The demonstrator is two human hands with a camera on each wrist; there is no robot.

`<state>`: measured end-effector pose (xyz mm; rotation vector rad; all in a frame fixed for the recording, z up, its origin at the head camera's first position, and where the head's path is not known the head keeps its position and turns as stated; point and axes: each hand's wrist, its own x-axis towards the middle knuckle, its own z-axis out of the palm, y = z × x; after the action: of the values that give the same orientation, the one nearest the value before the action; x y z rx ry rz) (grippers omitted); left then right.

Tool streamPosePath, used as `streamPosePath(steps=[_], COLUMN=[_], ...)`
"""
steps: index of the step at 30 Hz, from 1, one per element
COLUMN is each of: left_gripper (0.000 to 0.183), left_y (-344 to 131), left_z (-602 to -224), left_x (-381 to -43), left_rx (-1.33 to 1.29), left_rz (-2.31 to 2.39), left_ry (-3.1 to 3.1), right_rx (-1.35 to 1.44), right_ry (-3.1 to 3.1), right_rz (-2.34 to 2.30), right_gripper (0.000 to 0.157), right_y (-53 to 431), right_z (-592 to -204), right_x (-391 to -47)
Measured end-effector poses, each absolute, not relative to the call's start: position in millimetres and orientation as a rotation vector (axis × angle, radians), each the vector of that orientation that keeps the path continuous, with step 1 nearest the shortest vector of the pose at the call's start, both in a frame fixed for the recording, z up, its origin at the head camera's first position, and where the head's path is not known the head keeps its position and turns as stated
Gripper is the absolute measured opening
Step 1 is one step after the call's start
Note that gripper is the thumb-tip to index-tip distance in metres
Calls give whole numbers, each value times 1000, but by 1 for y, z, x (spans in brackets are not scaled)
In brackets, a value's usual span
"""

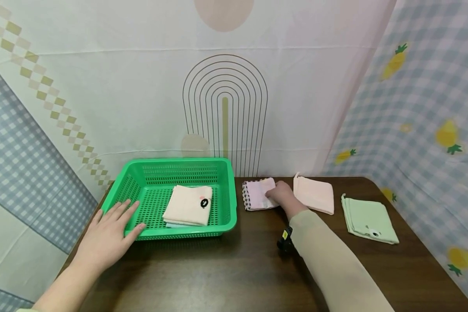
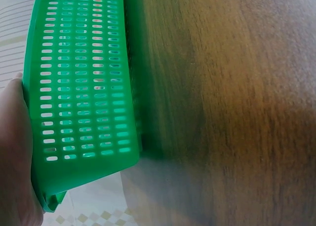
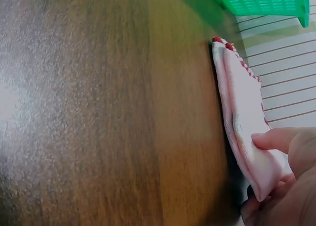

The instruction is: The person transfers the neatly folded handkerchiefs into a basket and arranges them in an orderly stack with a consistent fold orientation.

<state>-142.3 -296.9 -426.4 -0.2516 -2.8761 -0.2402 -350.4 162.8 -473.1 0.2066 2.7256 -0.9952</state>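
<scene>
White printed backdrop point(image 1: 140, 104) behind, arches and a diamond trail on it; blue-checked drape point(image 1: 425, 130) with pineapples down the right. Before these, a dark wood-grain tabletop point(image 1: 218, 281). Toward the person's left on it, a green basket point(image 1: 232, 195), sides and floor slotted.

Pale sleeve point(image 1: 335, 260) on the right arm. Of the two hands, the left hand point(image 1: 111, 234) lies across the basket's left rim, fingers spread and straight. The right hand point(image 1: 285, 195) is pinching a folded lilac-pink cloth point(image 1: 257, 195) by the near corner: thumb on top, fingers underneath. That cloth is just beside the basket's right wall, at the back of the tabletop, checked border toward the basket. Whether any of it is off the wood, I can't make out.

Other folded cloths: a green cloth point(image 1: 370, 221) well to the right, small motif near its front edge; a pale pink cloth point(image 1: 316, 195) between that and the right hand, loop at one corner; a cream cloth point(image 1: 185, 206) inside the basket, black oval motif, lying over a light-blue cloth point(image 1: 175, 225), mostly hidden. Smallest: a black device point(image 1: 284, 244) at the right wrist.
</scene>
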Motion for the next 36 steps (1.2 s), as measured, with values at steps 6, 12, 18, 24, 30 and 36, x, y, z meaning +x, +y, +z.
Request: streamPosePath(steps=[6, 12, 18, 24, 30, 36], left_gripper=[73, 74, 74, 73, 73, 74], left_y=[-297, -297, -295, -296, -296, -297], left_z=[-427, -426, -424, -424, -425, -426], left_x=[-142, -142, -142, -142, -143, -142], left_rx=[-252, -255, -250, -250, -257, -260], left_rz=[-234, -238, -252, -244, -250, -254], left_ry=[-2871, -2867, -2889, -2891, -2886, -2896], right_rx=[239, 222, 177, 97, 40, 34], right_ry=[2677, 2664, 2672, 2691, 2736, 2731], right_rz=[-1124, -1251, -1382, -1405, -1405, -1441], right_gripper=[59, 55, 51, 45, 45, 48], right_y=[165, 163, 158, 154, 152, 151], right_z=[-474, -473, -473, -475, -477, -478], right_x=[-348, -341, -334, -328, -323, -319])
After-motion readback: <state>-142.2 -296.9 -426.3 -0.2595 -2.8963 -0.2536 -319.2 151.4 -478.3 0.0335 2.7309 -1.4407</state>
